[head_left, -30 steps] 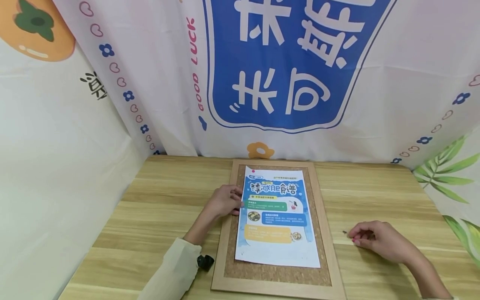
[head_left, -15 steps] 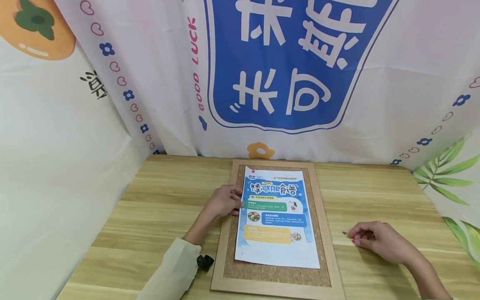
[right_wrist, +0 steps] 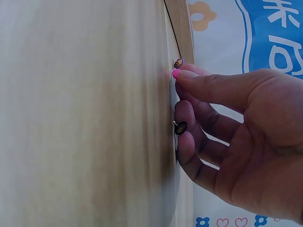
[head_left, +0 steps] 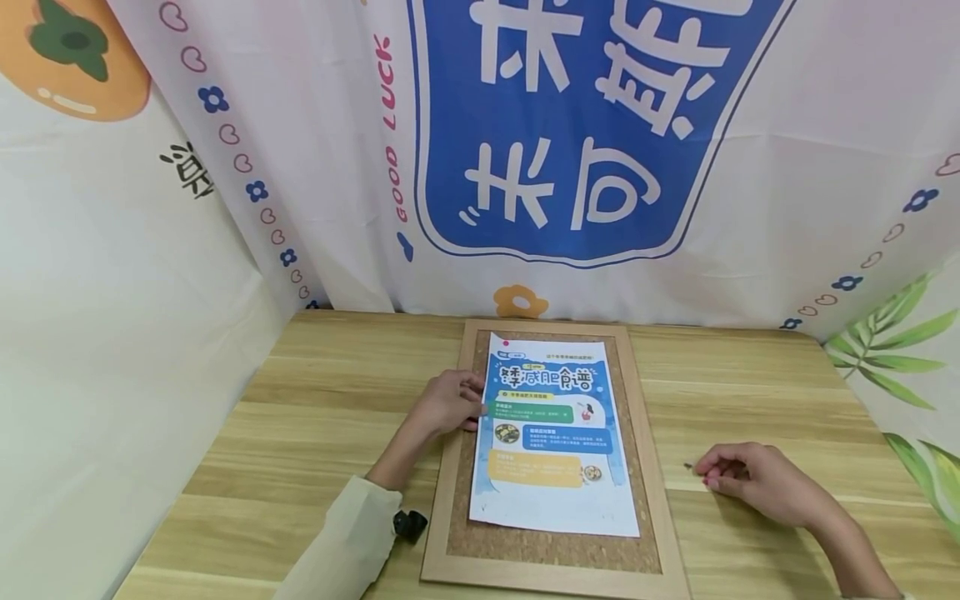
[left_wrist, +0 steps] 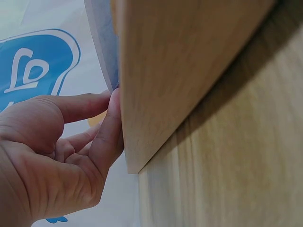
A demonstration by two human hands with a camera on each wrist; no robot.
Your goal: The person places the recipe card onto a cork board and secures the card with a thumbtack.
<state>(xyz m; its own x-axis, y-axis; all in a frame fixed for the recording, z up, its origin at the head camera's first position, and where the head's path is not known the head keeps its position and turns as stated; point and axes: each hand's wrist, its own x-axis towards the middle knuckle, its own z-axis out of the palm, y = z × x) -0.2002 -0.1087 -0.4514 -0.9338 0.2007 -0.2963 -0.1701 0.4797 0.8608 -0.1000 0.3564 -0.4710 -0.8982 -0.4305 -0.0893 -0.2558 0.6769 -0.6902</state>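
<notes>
Pink pin (right_wrist: pixel 176 74), pinched by the right hand (head_left: pixel 767 479), lies right of the corkboard (head_left: pixel 555 550). Left hand (head_left: pixel 447 402) pinches the left edge of the paper (head_left: pixel 555 507).

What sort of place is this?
Probably a small screened-off indoor work corner, though the wider room is out of view. Printed cloth hangings surround the back and sides of a wood-grain table, where a framed corkboard lies.
</notes>
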